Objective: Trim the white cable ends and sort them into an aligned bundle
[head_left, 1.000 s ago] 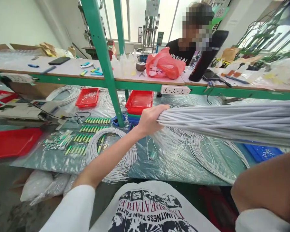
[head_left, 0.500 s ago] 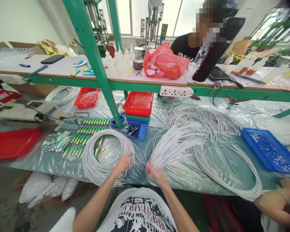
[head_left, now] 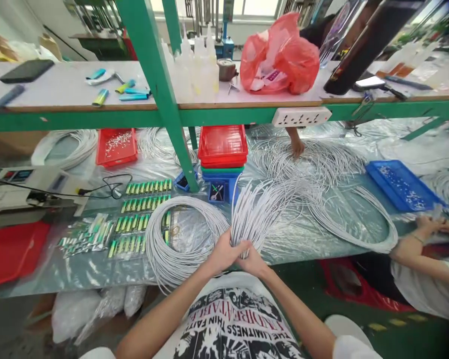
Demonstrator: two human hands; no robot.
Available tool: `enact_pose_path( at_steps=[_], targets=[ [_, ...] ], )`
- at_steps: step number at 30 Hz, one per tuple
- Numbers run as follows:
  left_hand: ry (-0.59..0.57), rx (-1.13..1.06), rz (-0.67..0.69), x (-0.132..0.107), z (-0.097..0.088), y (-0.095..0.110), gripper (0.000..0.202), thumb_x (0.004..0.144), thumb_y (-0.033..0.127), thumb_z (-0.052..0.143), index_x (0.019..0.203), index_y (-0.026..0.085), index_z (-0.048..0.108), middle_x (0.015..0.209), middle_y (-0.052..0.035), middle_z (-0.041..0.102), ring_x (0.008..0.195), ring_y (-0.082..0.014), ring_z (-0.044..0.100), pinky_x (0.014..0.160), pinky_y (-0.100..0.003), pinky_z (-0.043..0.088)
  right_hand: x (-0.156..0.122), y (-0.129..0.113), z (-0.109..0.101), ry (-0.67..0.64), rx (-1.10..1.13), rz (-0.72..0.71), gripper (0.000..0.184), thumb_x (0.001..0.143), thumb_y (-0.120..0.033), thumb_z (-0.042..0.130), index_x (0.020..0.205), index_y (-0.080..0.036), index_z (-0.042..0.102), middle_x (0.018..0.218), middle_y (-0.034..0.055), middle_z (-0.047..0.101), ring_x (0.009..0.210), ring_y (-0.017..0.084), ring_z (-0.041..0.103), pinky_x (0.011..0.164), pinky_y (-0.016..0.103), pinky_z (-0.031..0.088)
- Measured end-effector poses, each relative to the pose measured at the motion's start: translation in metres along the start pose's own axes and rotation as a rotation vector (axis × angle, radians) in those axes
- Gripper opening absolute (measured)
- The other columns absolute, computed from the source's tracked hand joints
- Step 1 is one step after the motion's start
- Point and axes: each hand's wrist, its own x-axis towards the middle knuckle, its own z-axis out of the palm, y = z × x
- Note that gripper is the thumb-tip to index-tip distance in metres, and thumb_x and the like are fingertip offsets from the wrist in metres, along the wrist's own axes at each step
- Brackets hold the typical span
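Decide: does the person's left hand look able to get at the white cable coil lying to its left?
Probably yes: the left hand is close beside the cable coil, with nothing visible blocking the way, though it may first need to release the cable bundle.

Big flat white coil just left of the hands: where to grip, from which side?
Probably the right arc of the coil, from the right, fingers inside the ring: it lies flat around an open middle, and its left part overlaps the green-yellow pieces.

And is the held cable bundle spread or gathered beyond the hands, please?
Spread: beyond the left hand and right hand, the cable bundle fans out into separate strands.
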Motion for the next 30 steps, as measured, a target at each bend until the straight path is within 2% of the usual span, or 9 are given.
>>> enact_pose_path(
  at_steps=[2,5,8,12,17,21,24,26,30],
  targets=[
    [0.033,0.010,0.028,0.001,0.002,-0.004,0.039,0.085,0.034,0.061,0.117,0.012,0.058,0.112,-0.0111,0.067,0.105,-0.0247,0.062,0.094,-0.037,0.047,0.000,0.001,0.006,0.102,0.024,0.014,0.040,0.067,-0.028,0.067,0.104,-0.016,0.058,0.102,0.0110,0.065,0.100,0.030,0.058,0.091,0.043,0.048],
    [0.045,0.001,0.027,0.002,0.006,-0.010,0.036,0.086,0.034,0.059,0.115,0.012,0.058,0.112,-0.0116,0.068,0.104,-0.0241,0.063,0.095,-0.037,0.047,0.001,0.004,0.011,0.159,0.085,0.020,0.031,0.064,-0.026,0.067,0.092,-0.016,0.059,0.093,0.0109,0.066,0.090,0.029,0.061,0.082,0.040,0.053],
    [-0.018,0.053,0.018,0.002,0.007,-0.011,0.035,0.085,0.034,0.059,0.113,0.013,0.058,0.113,-0.0105,0.067,0.105,-0.0232,0.062,0.095,-0.035,0.047,0.003,0.003,0.008,0.173,0.146,0.005,0.019,0.064,-0.024,0.068,0.080,-0.017,0.060,0.080,0.0069,0.066,0.077,0.025,0.061,0.073,0.036,0.054],
    [-0.101,0.193,0.049,0.000,0.007,-0.005,0.042,0.085,0.030,0.059,0.123,0.013,0.054,0.120,-0.0105,0.064,0.107,-0.0223,0.061,0.096,-0.034,0.046,0.007,-0.002,-0.007,0.197,0.257,-0.015,0.019,0.067,-0.026,0.071,0.079,-0.016,0.061,0.072,0.0041,0.063,0.065,0.018,0.057,0.063,0.031,0.051],
    [0.014,0.292,0.038,-0.004,0.022,-0.008,0.044,0.088,0.035,0.055,0.126,0.014,0.054,0.127,-0.0111,0.060,0.111,-0.0224,0.059,0.097,-0.033,0.045,0.006,0.003,-0.022,0.102,0.367,-0.033,0.016,0.069,-0.024,0.071,0.069,-0.017,0.057,0.061,-0.0003,0.056,0.054,0.012,0.051,0.051,0.024,0.044],
    [0.043,0.260,-0.037,-0.006,0.037,-0.017,0.036,0.091,0.044,0.048,0.106,0.014,0.060,0.098,-0.0083,0.068,0.088,-0.0225,0.064,0.072,-0.031,0.053,-0.005,0.017,-0.025,-0.044,0.350,0.036,0.010,0.069,-0.019,0.066,0.068,-0.018,0.055,0.052,-0.0044,0.052,0.046,0.011,0.048,0.044,0.022,0.039],
    [0.081,0.357,-0.048,-0.007,0.041,-0.019,0.033,0.090,0.047,0.049,0.087,0.015,0.059,0.077,-0.0051,0.064,0.083,-0.0236,0.063,0.071,-0.032,0.051,-0.014,0.022,-0.029,-0.087,0.316,0.026,0.010,0.067,-0.014,0.062,0.065,-0.018,0.054,0.050,-0.0053,0.051,0.044,0.010,0.048,0.042,0.021,0.037],
    [0.086,0.462,-0.017,-0.005,0.043,-0.017,0.032,0.090,0.046,0.051,0.077,0.016,0.056,0.072,-0.0030,0.060,0.077,-0.0220,0.061,0.071,-0.032,0.048,-0.016,0.023,-0.035,-0.118,0.307,-0.007,0.008,0.068,-0.013,0.059,0.064,-0.018,0.053,0.051,-0.0050,0.051,0.046,0.010,0.048,0.044,0.021,0.039],
    [0.051,0.598,-0.018,0.005,0.051,-0.002,0.036,0.088,0.047,0.052,0.065,0.019,0.045,0.062,0.0008,0.052,0.060,-0.0177,0.054,0.059,-0.029,0.042,-0.014,0.022,-0.047,-0.107,0.354,-0.026,0.005,0.070,-0.015,0.058,0.066,-0.017,0.056,0.054,-0.0037,0.055,0.049,0.011,0.052,0.047,0.021,0.041]
  ],
)
